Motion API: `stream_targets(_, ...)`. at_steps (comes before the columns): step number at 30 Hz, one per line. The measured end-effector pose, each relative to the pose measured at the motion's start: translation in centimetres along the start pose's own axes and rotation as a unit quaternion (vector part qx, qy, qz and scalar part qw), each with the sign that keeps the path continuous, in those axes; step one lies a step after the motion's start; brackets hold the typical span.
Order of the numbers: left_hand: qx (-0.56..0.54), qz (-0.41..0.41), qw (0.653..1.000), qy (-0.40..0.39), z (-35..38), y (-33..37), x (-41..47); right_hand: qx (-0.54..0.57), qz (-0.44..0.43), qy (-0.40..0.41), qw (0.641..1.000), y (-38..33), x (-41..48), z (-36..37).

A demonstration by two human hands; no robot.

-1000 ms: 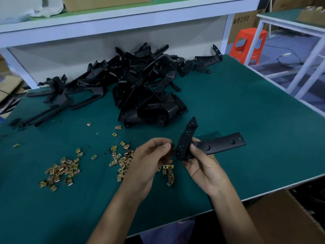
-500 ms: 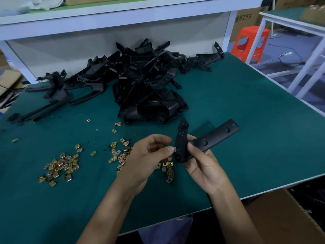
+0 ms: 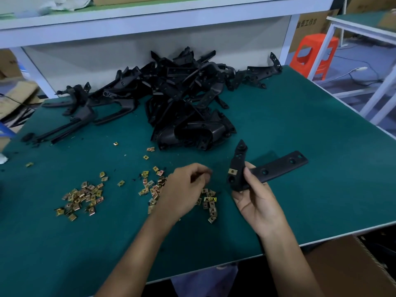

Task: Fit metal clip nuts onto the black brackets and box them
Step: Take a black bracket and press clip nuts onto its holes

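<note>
Nearby, cardboard box [image 3: 342, 266], contents hidden

You have one line of print to read here. It stands on the side of the brown cardboard box [image 3: 310, 36] behind the white shelf post [image 3: 288, 39], past the far right corner of the green surface [image 3: 300, 125] and just left of the orange stool [image 3: 315, 54]. It is a single row of dark Chinese characters, slanting slightly upward to the right. The last three read 工作台. The two before them are too blurred for you to make out.
</note>
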State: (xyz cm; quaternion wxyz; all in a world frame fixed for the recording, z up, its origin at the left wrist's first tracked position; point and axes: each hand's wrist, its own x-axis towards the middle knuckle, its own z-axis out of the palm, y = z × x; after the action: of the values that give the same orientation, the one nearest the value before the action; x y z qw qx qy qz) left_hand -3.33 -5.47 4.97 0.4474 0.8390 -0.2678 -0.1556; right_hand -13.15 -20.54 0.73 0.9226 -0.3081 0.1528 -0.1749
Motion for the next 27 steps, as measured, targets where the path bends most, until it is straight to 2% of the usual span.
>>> stream_targets(2,0.125,0.03,0.992,-0.009,0.3,-0.7,-0.1,0.004,0.004,0.026,1.0,0.0,0.2,-0.3)
stream_targets(5,0.235,0.049,0.97,-0.038,1.0,-1.8,-0.5,0.008,0.014,0.038,0.999,0.0,0.3,-0.3)
stream_targets(13,0.254,0.06,0.962,-0.082,0.8,-2.1,-1.0,-0.016,0.017,0.021,1.0,0.1,0.2,-0.3)
stream_targets(21,0.083,0.043,0.996,0.011,0.2,-1.0,-1.5,-0.053,0.028,-0.02,0.998,0.1,-0.3,-0.1)
stream_targets(24,-0.022,0.017,1.0,0.003,0.0,-0.2,-1.7,-0.085,0.032,-0.038,0.995,0.0,-0.5,0.1)
stream_targets(27,-0.174,-0.04,0.984,-0.024,0.4,0.8,-2.0,-0.108,0.035,-0.053,0.992,0.1,-0.6,0.3)
